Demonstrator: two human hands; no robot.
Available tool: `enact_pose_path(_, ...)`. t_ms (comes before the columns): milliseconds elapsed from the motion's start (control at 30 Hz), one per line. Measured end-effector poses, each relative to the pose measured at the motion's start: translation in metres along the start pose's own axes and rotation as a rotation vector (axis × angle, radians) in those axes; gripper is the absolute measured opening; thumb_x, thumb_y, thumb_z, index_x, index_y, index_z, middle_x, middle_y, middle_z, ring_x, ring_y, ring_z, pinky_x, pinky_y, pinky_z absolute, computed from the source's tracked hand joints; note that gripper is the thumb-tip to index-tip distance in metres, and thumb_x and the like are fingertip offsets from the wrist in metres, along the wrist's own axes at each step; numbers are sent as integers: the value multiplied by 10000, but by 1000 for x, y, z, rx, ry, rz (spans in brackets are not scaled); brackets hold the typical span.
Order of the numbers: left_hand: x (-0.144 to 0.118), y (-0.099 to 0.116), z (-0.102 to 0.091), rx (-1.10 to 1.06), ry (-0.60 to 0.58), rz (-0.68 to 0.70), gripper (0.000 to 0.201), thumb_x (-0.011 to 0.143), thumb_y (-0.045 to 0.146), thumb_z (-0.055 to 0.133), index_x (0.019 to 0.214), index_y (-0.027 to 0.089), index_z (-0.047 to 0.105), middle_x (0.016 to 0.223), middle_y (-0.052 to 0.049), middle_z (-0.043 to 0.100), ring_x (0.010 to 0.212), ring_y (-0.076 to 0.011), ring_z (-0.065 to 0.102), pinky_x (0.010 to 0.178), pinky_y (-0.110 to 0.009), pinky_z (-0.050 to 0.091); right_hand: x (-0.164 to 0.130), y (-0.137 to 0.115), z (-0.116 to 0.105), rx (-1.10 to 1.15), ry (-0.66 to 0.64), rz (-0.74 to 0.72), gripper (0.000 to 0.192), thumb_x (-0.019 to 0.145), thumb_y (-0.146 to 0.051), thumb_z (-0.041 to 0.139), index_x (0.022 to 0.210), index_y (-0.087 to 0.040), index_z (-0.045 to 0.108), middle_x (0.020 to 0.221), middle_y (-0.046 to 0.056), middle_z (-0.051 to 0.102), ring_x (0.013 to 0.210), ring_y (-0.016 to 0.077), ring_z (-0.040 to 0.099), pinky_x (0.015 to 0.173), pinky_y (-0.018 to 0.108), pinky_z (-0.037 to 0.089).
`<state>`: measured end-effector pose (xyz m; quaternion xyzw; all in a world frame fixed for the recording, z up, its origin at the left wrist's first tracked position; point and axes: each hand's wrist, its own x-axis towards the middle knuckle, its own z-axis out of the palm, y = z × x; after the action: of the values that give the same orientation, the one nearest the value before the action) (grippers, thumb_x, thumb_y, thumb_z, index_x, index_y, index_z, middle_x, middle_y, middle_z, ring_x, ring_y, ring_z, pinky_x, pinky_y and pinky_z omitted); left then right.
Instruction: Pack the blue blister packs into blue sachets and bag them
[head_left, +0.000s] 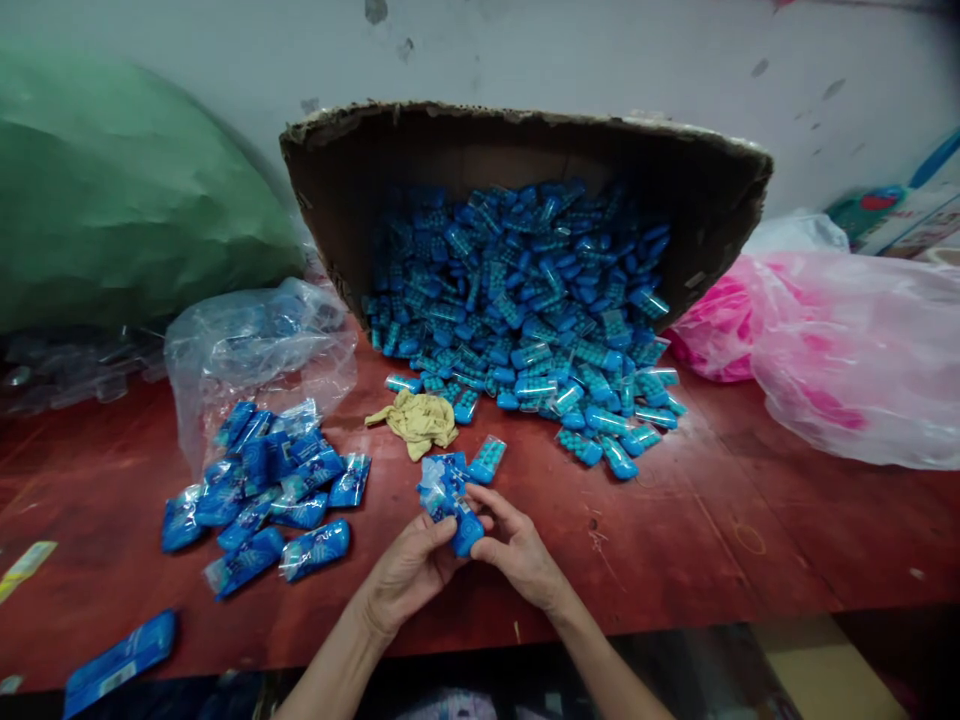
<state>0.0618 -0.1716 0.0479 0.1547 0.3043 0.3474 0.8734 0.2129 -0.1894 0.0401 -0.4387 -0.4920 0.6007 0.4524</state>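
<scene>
My left hand [418,568] and my right hand [521,552] meet near the table's front edge. Between them is a small blue container [468,532], with blue printed film sleeves [442,472] bunched against it. The left thumb presses on the film from the left. My right thumb and fingers pinch the container from the right; fingers partly hide how film and container fit together. Just beyond lies a clear container with a blue base and teal pellets [488,459]. Left of my hands sits a pile of blue printed, film-sleeved containers [277,480].
A tipped cardboard box [694,180] spills many blue containers [517,290] onto the red table [720,530]. A yellowish crumpled cloth or glove [417,420] lies before it. Clear plastic bag [247,335] at left, pink-filled bag [840,340] at right. A blue sleeve stack [124,660] overhangs the front edge.
</scene>
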Motion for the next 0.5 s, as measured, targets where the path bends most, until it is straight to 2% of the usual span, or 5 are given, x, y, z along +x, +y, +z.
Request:
enact_pose_path(100, 1, -7, 4, -29, 39, 46, 165, 765, 200, 576, 897, 143, 655, 839, -49, 704, 830, -150, 636, 807, -267, 462, 1, 4, 1, 44, 35, 26, 515, 685, -132, 609, 1172, -283, 533, 1071, -10, 595, 951, 180, 556, 860, 312, 432)
enact_pose_path(200, 1, -10, 12, -25, 104, 71, 171, 767, 250, 575, 881, 148, 653, 808, -43, 702, 806, -152, 638, 805, -284, 467, 1, 5, 2, 68, 35, 5, 499, 699, -160, 621, 1175, -283, 529, 1088, -8, 599, 1001, 189, 542, 907, 326, 404)
enact_pose_path(333, -4, 0, 17, 140, 251, 140, 246, 720, 291, 621, 925, 154, 629, 833, -46, 697, 810, -172, 636, 802, -309, 470, 4, 3, 2, 37, -31, -23, 533, 695, -176, 641, 1199, -274, 499, 1162, 20, 553, 1027, 195, 527, 885, 320, 424)
enact_pose_path(400, -11, 13, 12, 308, 402, 243, 338, 687, 338, 642, 971, 157, 605, 862, -50, 693, 844, -198, 629, 822, -341, 460, 8, 3, 0, -81, 11, -51, 445, 731, -184, 604, 1163, -259, 525, 1077, 32, 576, 899, 168, 562, 797, 294, 462)
enact_pose_path(500, -27, 43, -6, 675, 747, 470, 446, 667, 422, 625, 1025, 158, 585, 945, -68, 675, 937, -243, 596, 884, -387, 420, 15, 2, -3, -386, 95, -147, 299, 794, -201, 541, 1089, -238, 567, 930, 34, 590, 762, 148, 551, 725, 284, 464)
